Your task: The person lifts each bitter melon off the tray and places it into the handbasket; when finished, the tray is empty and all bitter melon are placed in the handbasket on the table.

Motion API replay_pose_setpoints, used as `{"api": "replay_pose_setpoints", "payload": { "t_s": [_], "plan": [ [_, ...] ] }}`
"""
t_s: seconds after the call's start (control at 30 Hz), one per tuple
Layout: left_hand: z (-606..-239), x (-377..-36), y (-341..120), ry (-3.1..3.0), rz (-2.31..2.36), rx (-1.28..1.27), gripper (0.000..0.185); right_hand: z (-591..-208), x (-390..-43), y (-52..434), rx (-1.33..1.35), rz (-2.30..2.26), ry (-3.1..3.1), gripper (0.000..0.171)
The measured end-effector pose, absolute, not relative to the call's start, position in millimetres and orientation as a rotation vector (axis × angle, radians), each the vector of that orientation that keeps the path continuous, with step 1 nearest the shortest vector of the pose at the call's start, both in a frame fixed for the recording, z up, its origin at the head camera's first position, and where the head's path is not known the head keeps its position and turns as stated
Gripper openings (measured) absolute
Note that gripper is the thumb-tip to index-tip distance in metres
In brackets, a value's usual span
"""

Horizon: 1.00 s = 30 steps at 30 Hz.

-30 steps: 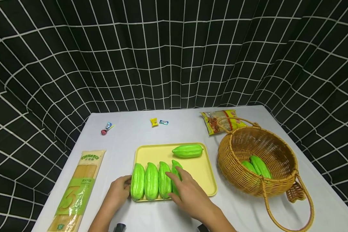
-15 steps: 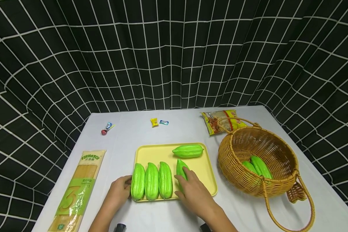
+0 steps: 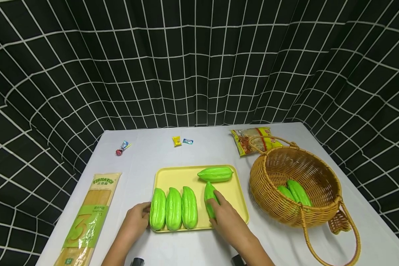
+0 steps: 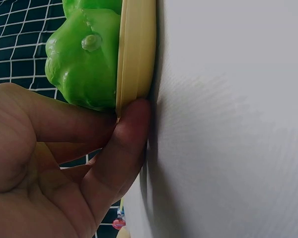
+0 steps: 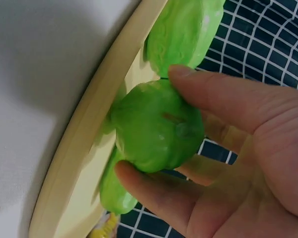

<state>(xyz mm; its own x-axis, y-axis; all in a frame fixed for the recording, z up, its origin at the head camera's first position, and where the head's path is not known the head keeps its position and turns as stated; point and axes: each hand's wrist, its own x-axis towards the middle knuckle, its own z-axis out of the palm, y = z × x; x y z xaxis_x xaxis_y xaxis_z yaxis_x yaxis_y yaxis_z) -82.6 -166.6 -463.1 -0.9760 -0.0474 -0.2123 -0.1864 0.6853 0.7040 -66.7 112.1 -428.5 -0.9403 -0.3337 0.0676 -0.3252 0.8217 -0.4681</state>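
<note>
White table (image 3: 199,151) carries a yellow tray (image 3: 183,175). Right hand (image 3: 227,220) grips 1 green gourd (image 3: 210,194) on the tray, hiding its near end. Left hand (image 3: 137,218), fingers relaxed, touches the tray edge beside 3 gourds (image 3: 173,208).

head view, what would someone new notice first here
Bright green gourds lie side by side on a yellow tray mid-table; the right hand grips a fourth gourd set apart from that row, while the left hand touches the tray's left edge. To the right, a wicker basket holds more gourds.
</note>
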Motion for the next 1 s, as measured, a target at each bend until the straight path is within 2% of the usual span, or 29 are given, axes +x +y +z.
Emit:
{"api": "replay_pose_setpoints", "payload": {
  "t_s": [0.2, 0.63, 1.0],
  "plan": [
    [-464, -82, -167, 2.712, 1.159, -0.185, 0.038, -417, -63, 115, -0.492, -0.805, 3.018, 0.044],
    [-464, -83, -167, 2.714, 1.150, -0.187, 0.038, -374, -66, 153, -0.395, -1.009, 3.488, 0.051],
    [-463, -83, -166, 2.719, 1.160, -0.183, 0.038, -372, -74, 202, -0.038, -1.117, 3.603, 0.047]
  ]
}}
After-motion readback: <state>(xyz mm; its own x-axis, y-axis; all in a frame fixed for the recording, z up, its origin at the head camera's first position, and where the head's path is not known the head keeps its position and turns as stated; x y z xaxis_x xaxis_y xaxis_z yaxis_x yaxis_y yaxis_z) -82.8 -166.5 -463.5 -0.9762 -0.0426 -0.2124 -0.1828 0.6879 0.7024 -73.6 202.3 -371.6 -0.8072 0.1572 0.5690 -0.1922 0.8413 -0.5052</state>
